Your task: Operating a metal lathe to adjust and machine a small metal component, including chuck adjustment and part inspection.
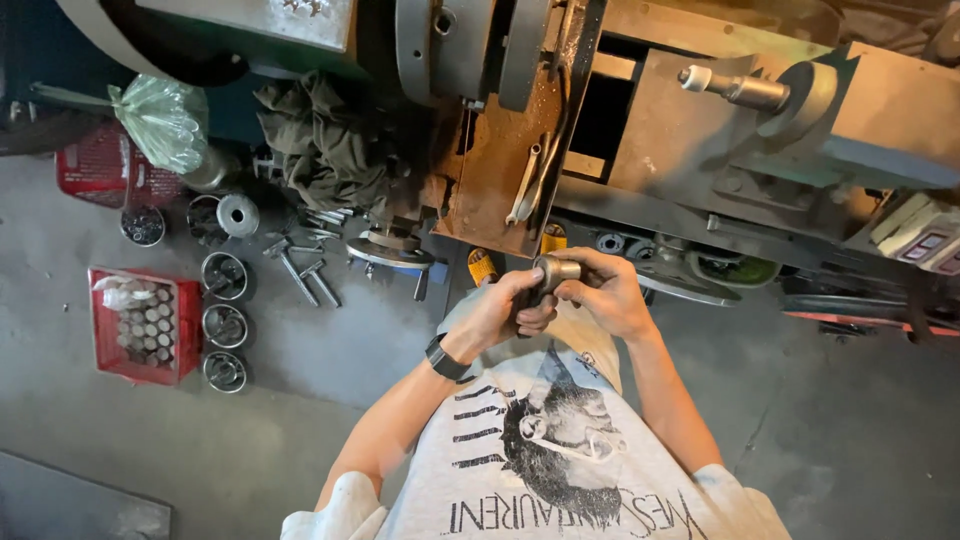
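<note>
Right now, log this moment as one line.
left hand: grips metal cylinder | right hand: grips same cylinder | nearby: red crate on floor

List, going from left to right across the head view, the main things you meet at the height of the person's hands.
Red plastic crate of grey metal cylinders → stack of round metal rings on the floor → left hand → short grey metal cylinder held in both hands → right hand.

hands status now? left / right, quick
Left hand: closed on the short metal cylinder.
Right hand: closed on the same cylinder, fingers wrapped over its end.
</note>
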